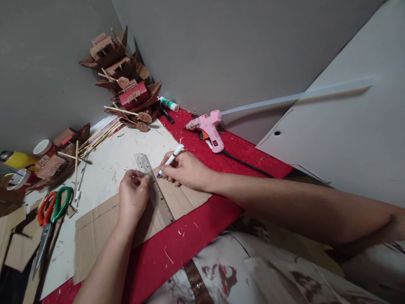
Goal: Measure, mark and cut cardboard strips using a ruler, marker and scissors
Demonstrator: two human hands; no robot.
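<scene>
Grey walls (221, 50) meet behind a red fibrous tabletop (177, 240) and one white board (106, 169). One ridged cardboard sheet (95, 245) lies across both. Hands apart, the left hand (134, 192), fingers curled, holds one grey ruler (160, 204) on it, markings too small to read; the right hand (188, 169) grips one white pen (175, 155).

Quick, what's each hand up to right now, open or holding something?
Left hand: curled against the ruler; whether it grips or only presses can't be told.
Right hand: closed around the white pen.
</scene>
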